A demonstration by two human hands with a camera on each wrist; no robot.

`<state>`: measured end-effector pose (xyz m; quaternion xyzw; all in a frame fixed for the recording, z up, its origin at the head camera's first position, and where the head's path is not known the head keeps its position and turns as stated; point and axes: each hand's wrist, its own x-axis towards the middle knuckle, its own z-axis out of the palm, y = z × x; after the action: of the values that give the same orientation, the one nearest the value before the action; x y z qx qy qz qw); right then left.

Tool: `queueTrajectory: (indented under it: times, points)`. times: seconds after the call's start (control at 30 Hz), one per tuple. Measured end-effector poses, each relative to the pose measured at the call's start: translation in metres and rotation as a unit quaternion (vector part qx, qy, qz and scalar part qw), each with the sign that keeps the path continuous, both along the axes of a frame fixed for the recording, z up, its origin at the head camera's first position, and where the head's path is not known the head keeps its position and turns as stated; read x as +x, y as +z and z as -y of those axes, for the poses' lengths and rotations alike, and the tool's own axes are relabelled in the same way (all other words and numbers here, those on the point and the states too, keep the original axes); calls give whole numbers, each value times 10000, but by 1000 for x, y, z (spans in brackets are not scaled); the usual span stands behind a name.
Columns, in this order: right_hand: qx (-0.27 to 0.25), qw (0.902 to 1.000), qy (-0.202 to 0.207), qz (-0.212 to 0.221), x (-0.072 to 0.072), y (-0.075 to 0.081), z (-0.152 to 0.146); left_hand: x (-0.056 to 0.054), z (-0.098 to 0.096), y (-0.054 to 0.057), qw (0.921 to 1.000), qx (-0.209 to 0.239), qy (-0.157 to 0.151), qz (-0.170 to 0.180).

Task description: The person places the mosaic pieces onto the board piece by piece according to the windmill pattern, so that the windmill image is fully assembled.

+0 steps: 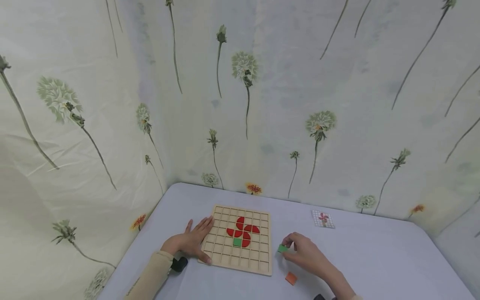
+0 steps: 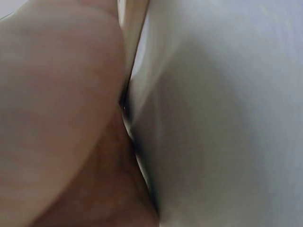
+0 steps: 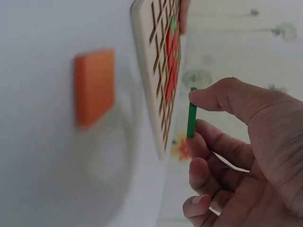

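Observation:
A wooden grid board (image 1: 258, 259) lies on the table, with several red rounded tiles (image 1: 252, 228) forming a pinwheel near its middle. Just below them a green square tile (image 1: 237, 241) sits in one cell. My left hand (image 1: 193, 241) rests with spread fingers along the board's left edge; the left wrist view shows mostly its skin and the pale tabletop. Off the board's right side, my right hand (image 1: 303, 254) pinches a second green tile (image 3: 192, 113) by its edges between thumb and finger, held above the table. An orange tile (image 1: 291, 278) lies below that hand.
A small printed card (image 1: 323, 219) showing a grid with a red pinwheel lies at the back right of the white table (image 1: 367, 250). Behind the table hangs a pale curtain (image 1: 277, 96) printed with dandelions.

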<state>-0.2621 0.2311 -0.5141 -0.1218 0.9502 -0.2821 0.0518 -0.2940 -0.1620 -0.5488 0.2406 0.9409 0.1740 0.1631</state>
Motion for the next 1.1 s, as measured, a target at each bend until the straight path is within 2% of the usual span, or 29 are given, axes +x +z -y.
queueTrajectory:
  times: [0.23,0.57,0.87,1.1]
  points:
    - [-114,9976,658,-206,-5,2,46,0,-1,2,10000,25,-5,10]
    - [-257,9898,1361,-324,-15,-15,94,3,-2,4,10000,62,-15,11]
    - [-407,9880,1452,-323,-17,-24,115,1,-1,2,10000,11,-17,0]
    - [-296,9879,1474,-377,-19,-26,121,-1,1,0,10000,-3,-14,-3]
